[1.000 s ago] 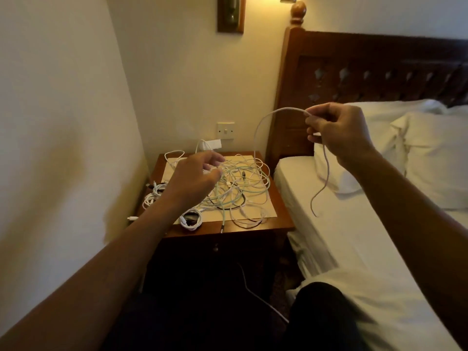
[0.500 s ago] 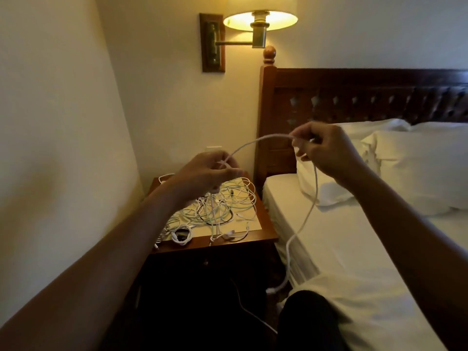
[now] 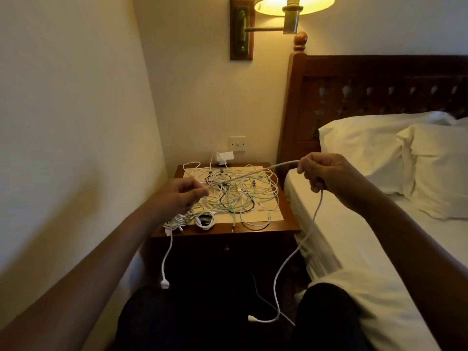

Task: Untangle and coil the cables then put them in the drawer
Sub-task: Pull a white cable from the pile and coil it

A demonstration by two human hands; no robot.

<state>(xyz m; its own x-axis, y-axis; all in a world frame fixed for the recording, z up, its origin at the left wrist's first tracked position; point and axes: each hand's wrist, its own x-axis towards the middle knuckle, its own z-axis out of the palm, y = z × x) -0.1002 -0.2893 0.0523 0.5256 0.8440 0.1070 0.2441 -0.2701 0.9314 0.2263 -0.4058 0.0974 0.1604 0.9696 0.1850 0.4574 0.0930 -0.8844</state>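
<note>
A white cable (image 3: 298,245) runs taut between my two hands above the wooden nightstand (image 3: 286,228). My left hand (image 3: 177,196) pinches one part of it over the nightstand's left side. My right hand (image 3: 326,173) grips it further along, by the bed's edge, and the rest hangs down to a plug near the floor. A tangled heap of white, pale green and black cables (image 3: 235,196) lies on the nightstand top. Small coiled cables (image 3: 205,220) sit at its front left, and one white lead (image 3: 166,262) dangles over the front edge. The drawer front (image 3: 226,248) is shut.
The bed (image 3: 354,236) with white sheet and pillows (image 3: 367,148) fills the right side. A wall runs close along the left. A lit wall lamp (image 3: 291,6) hangs above, and a wall switch (image 3: 237,143) and a white adapter (image 3: 224,157) sit behind the nightstand. My dark-clad knees are at the bottom.
Both hands have dropped lower and spread apart, pulling the arched white cable straight. More of it now hangs from my right hand down to the floor. The camera has tilted.
</note>
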